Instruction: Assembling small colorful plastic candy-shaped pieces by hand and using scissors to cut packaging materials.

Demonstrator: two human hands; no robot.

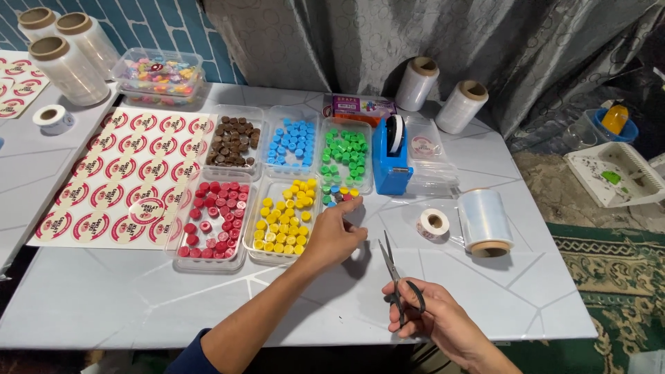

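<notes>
The left hand (334, 235) rested on the pale marble-patterned surface (138, 298), fingers curled together, its fingertips at the near right corner of the clear plastic tray of yellow caps (284, 220); whether it pinched anything could not be told. The right hand (433, 320), nearer and to the right, gripped black-handled scissors (396, 273), blades almost closed, pointing away. A small roll of tape (433, 224) lay just beyond.
</notes>
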